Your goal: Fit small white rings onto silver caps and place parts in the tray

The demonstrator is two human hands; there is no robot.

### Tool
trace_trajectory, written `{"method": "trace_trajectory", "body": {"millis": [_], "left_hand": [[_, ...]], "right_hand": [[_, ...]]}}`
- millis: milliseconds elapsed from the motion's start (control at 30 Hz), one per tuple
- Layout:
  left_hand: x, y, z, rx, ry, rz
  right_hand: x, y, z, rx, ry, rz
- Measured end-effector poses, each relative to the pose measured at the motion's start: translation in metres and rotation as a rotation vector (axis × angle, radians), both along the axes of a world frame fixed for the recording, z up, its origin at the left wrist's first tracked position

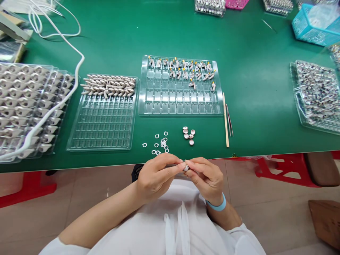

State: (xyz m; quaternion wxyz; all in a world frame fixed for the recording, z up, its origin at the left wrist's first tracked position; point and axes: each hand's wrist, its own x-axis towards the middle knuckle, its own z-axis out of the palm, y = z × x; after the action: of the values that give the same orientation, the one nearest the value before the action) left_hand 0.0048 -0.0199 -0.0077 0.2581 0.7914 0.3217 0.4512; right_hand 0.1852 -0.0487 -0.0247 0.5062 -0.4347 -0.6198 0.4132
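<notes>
My left hand [156, 177] and my right hand [205, 177] meet just below the near edge of the green table [239, 71], fingers pinched together on a small round silver part [186, 168]. Just beyond my hands lie several small white rings [160, 142] and a few round silver caps [188, 134]. Further back, a clear tray [180, 102] holds small grey earbud-shaped pieces with yellow tips [183, 69] in its far rows. A second clear tray [102, 124] to the left carries grey shells [108, 86] along its far edge.
A stack of trays full of grey shells [29, 106] sits at the left with a white cable [71, 49] draped over it. A wooden stick and tweezers [227, 120] lie right of the middle tray. A tray of silver parts [317, 94] and a blue basket [316, 23] stand at right.
</notes>
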Motion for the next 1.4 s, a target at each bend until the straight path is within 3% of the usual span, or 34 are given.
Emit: {"method": "trace_trajectory", "body": {"millis": [667, 1067, 1400], "left_hand": [[-0.0006, -0.0014, -0.0005, -0.018, 0.01, 0.011], [-0.0022, -0.0001, -0.0053, 0.014, 0.0, 0.0], [-0.0017, -0.0006, -0.0025, -0.009, 0.036, 0.019]], "right_hand": [[-0.0003, 0.0016, 0.0027, 0.07, -0.038, -0.006], [0.0003, 0.0007, 0.0002, -0.057, -0.025, 0.041], [-0.0002, 0.0016, 0.0009, -0.056, -0.034, 0.03]]}}
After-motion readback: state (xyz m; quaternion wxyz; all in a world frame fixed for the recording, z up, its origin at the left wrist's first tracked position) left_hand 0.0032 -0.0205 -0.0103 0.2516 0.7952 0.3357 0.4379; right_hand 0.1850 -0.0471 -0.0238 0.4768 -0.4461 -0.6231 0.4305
